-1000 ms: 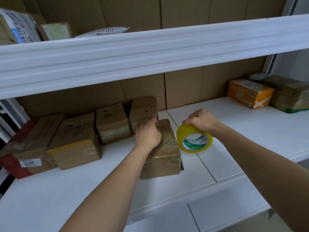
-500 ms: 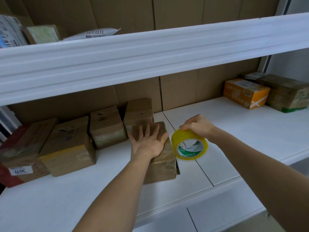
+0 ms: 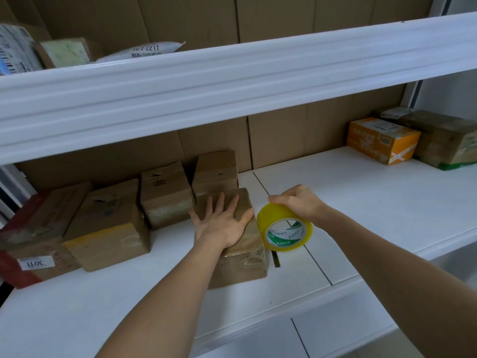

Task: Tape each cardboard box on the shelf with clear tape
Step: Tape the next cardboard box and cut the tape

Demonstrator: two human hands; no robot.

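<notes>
A small brown cardboard box point(image 3: 242, 262) lies lengthwise on the white shelf point(image 3: 361, 202), its top shiny with tape. My left hand point(image 3: 222, 223) presses flat on the box's top, fingers spread and straight. Just right of the box, my right hand point(image 3: 299, 202) grips the top of a yellowish roll of tape point(image 3: 285, 228) with a green and white core, held upright. Behind and to the left stand several more brown boxes: one at the back point(image 3: 215, 169), one beside it point(image 3: 165, 192) and a larger one point(image 3: 108, 226).
A red-edged box with a white label point(image 3: 33, 244) sits at the far left. An orange box point(image 3: 382, 140) and a dark brown box point(image 3: 446, 138) stand at the back right. A thin dark tool point(image 3: 276, 258) lies beside the taped box. The upper shelf's edge point(image 3: 232, 81) overhangs.
My left hand went from curled at the box's far end to lying flat on its top. The right hand with the tape roll moved slightly lower and nearer the box.
</notes>
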